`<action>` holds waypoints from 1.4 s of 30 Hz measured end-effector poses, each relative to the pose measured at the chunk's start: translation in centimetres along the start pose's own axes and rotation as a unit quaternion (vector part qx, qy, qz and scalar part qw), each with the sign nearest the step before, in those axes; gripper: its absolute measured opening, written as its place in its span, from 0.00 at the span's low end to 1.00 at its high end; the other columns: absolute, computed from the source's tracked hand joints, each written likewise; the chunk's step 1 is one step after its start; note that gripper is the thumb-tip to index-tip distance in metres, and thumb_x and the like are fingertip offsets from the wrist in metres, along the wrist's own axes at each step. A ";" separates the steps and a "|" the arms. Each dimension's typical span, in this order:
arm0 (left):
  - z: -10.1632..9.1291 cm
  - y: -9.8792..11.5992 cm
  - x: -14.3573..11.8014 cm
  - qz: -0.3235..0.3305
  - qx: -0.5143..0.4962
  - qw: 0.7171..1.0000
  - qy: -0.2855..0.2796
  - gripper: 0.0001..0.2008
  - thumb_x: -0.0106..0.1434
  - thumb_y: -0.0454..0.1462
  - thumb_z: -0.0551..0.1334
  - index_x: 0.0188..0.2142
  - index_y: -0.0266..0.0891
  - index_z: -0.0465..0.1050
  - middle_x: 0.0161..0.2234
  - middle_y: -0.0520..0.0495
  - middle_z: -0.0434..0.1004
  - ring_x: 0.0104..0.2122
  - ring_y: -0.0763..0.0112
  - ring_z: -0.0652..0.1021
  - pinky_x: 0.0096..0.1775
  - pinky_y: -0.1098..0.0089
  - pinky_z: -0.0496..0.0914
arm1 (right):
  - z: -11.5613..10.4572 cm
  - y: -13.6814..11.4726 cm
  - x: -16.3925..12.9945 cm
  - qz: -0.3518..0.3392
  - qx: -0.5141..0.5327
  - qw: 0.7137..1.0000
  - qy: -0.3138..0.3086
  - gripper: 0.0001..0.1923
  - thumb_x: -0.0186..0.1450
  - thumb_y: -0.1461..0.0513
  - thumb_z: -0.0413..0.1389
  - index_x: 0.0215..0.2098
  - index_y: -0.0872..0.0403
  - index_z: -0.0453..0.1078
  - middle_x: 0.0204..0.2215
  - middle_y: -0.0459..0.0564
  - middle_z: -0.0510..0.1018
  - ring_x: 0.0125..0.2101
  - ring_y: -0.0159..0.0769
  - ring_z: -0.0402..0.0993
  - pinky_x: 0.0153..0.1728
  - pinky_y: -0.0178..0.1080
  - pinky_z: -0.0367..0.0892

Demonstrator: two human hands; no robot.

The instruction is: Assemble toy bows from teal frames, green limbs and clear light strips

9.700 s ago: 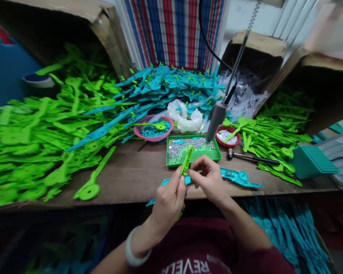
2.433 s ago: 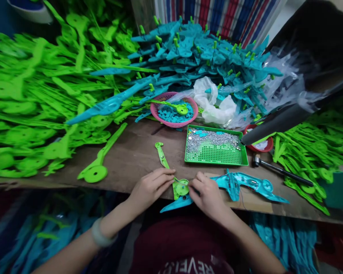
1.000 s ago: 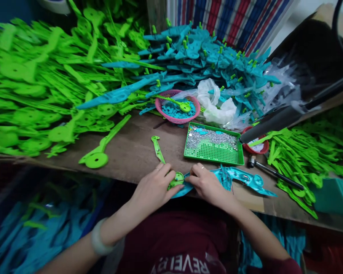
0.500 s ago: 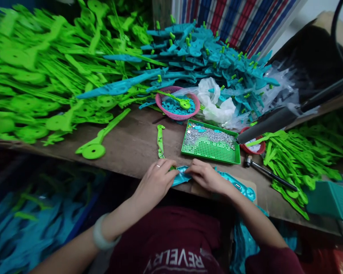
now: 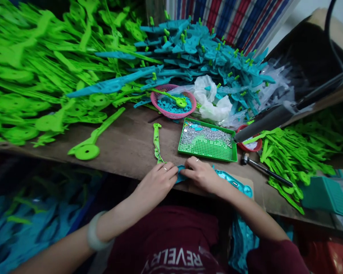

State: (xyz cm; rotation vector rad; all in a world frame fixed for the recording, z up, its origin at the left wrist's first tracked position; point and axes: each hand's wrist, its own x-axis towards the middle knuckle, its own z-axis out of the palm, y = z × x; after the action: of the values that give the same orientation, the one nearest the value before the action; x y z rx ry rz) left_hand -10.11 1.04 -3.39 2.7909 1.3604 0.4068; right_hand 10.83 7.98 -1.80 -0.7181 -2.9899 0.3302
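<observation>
My left hand (image 5: 159, 181) and my right hand (image 5: 200, 174) meet at the front edge of the wooden bench (image 5: 128, 146). Both press on a teal plastic toy part (image 5: 180, 176) whose far end (image 5: 237, 186) sticks out to the right past my right wrist. A green plastic arm (image 5: 157, 141) runs from under my left fingers away across the bench. Its round end is hidden under my hands. A pale bangle (image 5: 93, 235) sits on my left wrist.
A green tray (image 5: 208, 146) of small silver screws lies just beyond my hands. Behind it are a pink basket (image 5: 173, 101) of teal bits, a red bowl (image 5: 250, 144), a hanging power screwdriver (image 5: 267, 121) and a small hammer (image 5: 262, 170). Heaps of green parts (image 5: 40, 76) and teal parts (image 5: 200, 53) surround them.
Earlier I held the green arm up; then it lay on the bench with its round end showing. Now the teal part covers that end and both hands press closer together.
</observation>
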 end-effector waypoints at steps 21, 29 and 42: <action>0.7 -0.8 1.7 0.031 -0.007 0.998 -0.050 0.15 0.68 0.27 0.58 0.51 0.41 0.74 0.40 0.46 0.78 0.45 0.59 0.74 0.46 0.61 0.64 | -0.6 1.9 -3.9 0.000 -0.021 1.000 -0.002 0.14 0.76 0.66 0.44 0.49 0.54 0.71 0.40 0.53 0.70 0.41 0.38 0.64 0.37 0.38 0.63; -0.3 -1.0 3.9 0.072 0.000 0.992 -0.101 0.09 0.68 0.31 0.61 0.44 0.41 0.78 0.39 0.45 0.77 0.44 0.58 0.74 0.43 0.63 0.65 | -0.3 2.7 -4.9 -0.039 -0.071 0.997 0.013 0.17 0.77 0.65 0.41 0.47 0.56 0.72 0.36 0.54 0.72 0.38 0.40 0.65 0.35 0.40 0.64; -0.8 -0.2 4.7 0.076 -0.024 0.990 -0.119 0.13 0.68 0.33 0.61 0.50 0.36 0.77 0.40 0.41 0.78 0.43 0.56 0.75 0.41 0.61 0.68 | -0.5 2.8 -5.0 -0.039 -0.096 0.994 -0.023 0.14 0.76 0.63 0.46 0.48 0.58 0.72 0.37 0.53 0.73 0.38 0.38 0.68 0.37 0.40 0.67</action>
State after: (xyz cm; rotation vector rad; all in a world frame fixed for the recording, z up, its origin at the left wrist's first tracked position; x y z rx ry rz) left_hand -7.66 4.74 -1.58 2.8028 1.0791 0.0994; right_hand 16.54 8.28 -1.89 -0.6118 -3.1130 0.0553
